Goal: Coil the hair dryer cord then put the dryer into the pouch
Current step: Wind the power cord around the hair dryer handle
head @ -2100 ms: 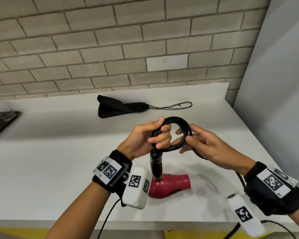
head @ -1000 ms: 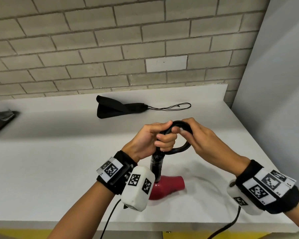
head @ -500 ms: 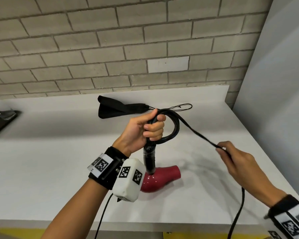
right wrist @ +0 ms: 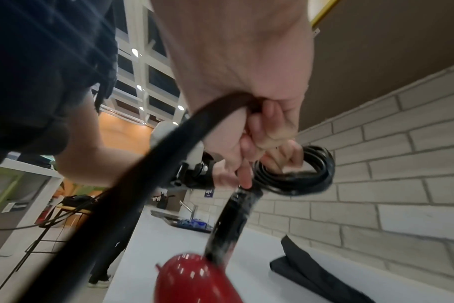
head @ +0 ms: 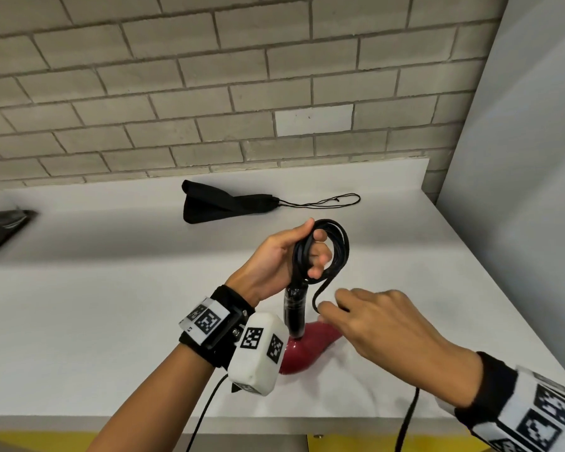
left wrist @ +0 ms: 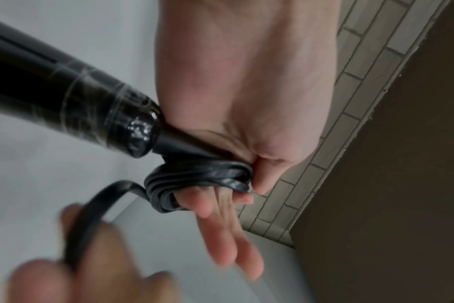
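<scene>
The red hair dryer (head: 307,349) (right wrist: 192,280) stands on the white counter (head: 95,321), its black handle (head: 295,309) (left wrist: 65,96) pointing up. My left hand (head: 287,256) (left wrist: 236,123) holds several loops of the black cord (head: 335,249) (left wrist: 200,174) (right wrist: 298,176) above the handle, thumb pressing the coil against the fingers. My right hand (head: 372,321) (right wrist: 257,127) grips the loose cord just below the coil, right of the handle; the cord's free length runs down off the counter edge. The black drawstring pouch (head: 222,205) (right wrist: 314,272) lies flat at the back.
A grey brick wall (head: 209,93) backs the counter and a grey panel (head: 519,190) closes the right side. A dark tray (head: 0,226) sits at the far left edge. Bare counter surface spreads left of the dryer.
My right hand swept out to the right drawing the cord taut, then came back in below the coil. The coil in my left hand has gained loops; the dryer stayed put.
</scene>
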A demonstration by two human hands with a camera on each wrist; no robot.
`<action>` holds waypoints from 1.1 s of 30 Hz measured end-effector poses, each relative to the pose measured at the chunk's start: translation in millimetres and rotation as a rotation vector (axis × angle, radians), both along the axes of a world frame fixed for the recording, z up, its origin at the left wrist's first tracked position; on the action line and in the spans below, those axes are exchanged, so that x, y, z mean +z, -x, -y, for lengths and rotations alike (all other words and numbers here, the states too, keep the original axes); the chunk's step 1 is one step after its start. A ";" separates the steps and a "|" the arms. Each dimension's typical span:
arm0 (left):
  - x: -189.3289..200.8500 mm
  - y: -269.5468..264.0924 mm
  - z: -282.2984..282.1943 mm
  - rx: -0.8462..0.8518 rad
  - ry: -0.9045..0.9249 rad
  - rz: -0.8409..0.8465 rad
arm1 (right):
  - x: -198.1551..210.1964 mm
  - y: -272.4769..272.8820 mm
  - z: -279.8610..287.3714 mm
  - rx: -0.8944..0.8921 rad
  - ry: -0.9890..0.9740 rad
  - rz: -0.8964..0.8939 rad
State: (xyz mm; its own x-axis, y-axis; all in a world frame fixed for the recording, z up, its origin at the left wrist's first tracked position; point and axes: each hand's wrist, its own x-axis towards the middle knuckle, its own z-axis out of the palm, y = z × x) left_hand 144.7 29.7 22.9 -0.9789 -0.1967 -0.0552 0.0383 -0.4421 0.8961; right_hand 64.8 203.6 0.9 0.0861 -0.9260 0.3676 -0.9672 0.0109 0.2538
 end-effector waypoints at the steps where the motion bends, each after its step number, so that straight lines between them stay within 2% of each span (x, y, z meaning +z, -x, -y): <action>1: 0.3 0.3 -2.9 -0.008 0.017 0.011 | 6.3 -1.3 3.2 0.023 0.019 -0.021; 5: 0.7 0.8 -7.1 -0.028 0.010 -0.007 | 18.0 4.4 10.9 0.091 0.104 -0.135; 9: 1.1 3.2 -12.8 -0.007 0.065 0.039 | 22.9 5.3 15.8 0.232 0.297 -0.198; 11: 2.4 4.0 -20.2 -0.004 0.152 0.088 | 28.9 4.4 18.2 0.256 0.329 -0.166; 13: 3.2 3.8 -26.8 -0.024 0.314 0.116 | 39.4 9.2 20.8 0.249 0.325 -0.092; 16: 4.1 2.0 -34.5 -0.141 0.566 0.149 | 54.2 19.7 26.1 0.173 0.232 0.041; 19: 14.0 2.2 -34.6 -0.157 0.573 0.176 | 59.1 28.2 29.8 0.140 0.162 0.144; 24: 28.2 -0.3 -27.0 -0.213 0.676 0.175 | 62.2 44.9 29.2 0.251 0.098 0.178; 29: 29.2 -18.0 -1.9 -0.258 0.692 0.192 | 33.7 81.4 16.2 0.136 -0.051 0.191; 30: 29.4 -20.8 1.9 -0.268 0.699 0.186 | 23.3 85.8 14.2 0.129 -0.122 0.262; 33: 28.5 -27.0 12.6 -0.269 0.655 0.163 | 7.0 93.6 8.8 0.086 -0.366 0.689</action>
State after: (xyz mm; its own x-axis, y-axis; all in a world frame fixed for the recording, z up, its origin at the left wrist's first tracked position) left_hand 171.7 17.1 51.4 -0.9874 0.0073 -0.1583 -0.1532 0.2118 0.9652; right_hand -28.8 194.9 7.9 0.0263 -0.9990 0.0373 -0.9016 -0.0398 -0.4307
